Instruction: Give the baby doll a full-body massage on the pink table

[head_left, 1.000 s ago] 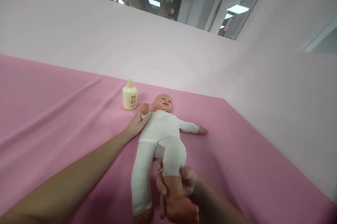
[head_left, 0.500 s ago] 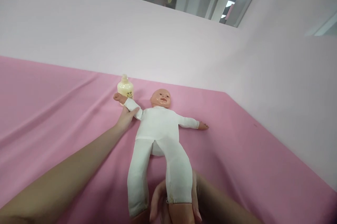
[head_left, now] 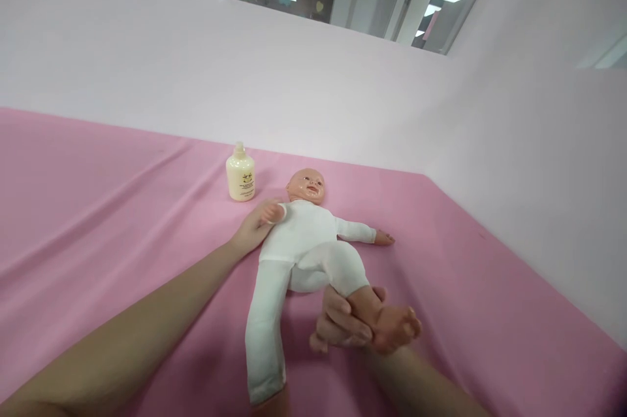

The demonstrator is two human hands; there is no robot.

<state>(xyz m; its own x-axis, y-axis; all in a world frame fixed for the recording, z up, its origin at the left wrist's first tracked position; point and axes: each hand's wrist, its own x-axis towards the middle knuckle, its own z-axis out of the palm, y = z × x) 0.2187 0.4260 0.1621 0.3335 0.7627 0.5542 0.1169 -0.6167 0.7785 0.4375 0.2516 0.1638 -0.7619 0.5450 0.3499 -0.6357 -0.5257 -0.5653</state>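
Limb-bending is apparently in progress: doll (head_left: 304, 231) is laid ctr, arm (head_left: 283, 212) held in curled L hand (head_left: 252, 227) at 10 o'clock, ankle (head_left: 364, 307) in wrapped R hand (head_left: 343, 322) at 5 o'clock, steady support prob. needed next.

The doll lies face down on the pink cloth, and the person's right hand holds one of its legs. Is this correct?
Not quite: the head view shows the doll face up. The pink cloth and the right hand holding one leg are correct.
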